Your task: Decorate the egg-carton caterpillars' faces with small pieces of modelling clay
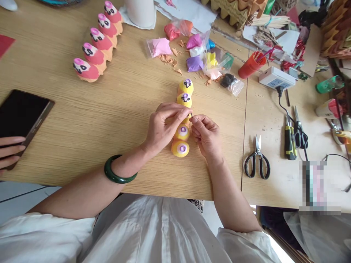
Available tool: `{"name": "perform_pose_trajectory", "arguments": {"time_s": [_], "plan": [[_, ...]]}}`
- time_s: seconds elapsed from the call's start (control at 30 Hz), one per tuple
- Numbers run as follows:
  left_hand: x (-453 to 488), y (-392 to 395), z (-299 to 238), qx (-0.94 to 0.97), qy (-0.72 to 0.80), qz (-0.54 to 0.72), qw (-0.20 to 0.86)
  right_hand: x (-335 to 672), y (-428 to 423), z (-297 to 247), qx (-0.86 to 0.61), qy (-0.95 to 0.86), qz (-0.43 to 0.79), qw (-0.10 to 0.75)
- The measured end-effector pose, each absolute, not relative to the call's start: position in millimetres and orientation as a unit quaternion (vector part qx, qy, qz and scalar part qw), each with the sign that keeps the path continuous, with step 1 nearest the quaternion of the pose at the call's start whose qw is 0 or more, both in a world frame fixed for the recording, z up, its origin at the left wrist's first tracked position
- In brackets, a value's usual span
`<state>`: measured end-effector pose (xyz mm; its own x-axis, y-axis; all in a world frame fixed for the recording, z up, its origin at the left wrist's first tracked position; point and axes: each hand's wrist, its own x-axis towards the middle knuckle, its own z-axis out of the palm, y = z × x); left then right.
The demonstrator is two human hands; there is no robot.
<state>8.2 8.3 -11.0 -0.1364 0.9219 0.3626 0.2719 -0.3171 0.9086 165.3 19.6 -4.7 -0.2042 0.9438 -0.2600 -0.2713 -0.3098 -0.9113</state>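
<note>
A row of carton cups [180,148] covered in yellow clay stands upright in front of me, each with a white patch and a purple ring. The two far cups [185,99] also bear black eyes and a mouth; the middle cup is mostly hidden behind my fingers. Over it, my right hand [206,133] pinches a thin black strip [191,114] that looks like clay. My left hand [167,122] reaches across the row from the left, thumb and forefinger pressed together at the strip's other end.
A finished-looking red row [93,54] stands at the back left. Bags of coloured clay [195,63] lie behind the yellow row. Scissors [257,159], a cutter [290,140] and a power strip [277,77] are on the right. Another person's hand [11,151] touches a dark phone [26,117].
</note>
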Motion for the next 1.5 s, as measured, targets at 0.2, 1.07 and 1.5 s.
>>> {"name": "perform_pose_trajectory", "arguments": {"time_s": [0.2,1.07,1.5], "plan": [[8.2,8.8,-10.1,0.606,0.505,0.544,0.283,164.8,19.7,-5.2,-0.444,-0.392,0.672,0.445],[6.0,9.3,-13.6,0.647,0.509,0.516,0.237,163.7,15.3,-13.1,-0.47,-0.526,0.475,0.526],[7.1,8.3,-10.5,0.585,0.517,0.534,0.326,162.9,9.2,-6.3,-0.502,-0.534,0.442,0.518]]}}
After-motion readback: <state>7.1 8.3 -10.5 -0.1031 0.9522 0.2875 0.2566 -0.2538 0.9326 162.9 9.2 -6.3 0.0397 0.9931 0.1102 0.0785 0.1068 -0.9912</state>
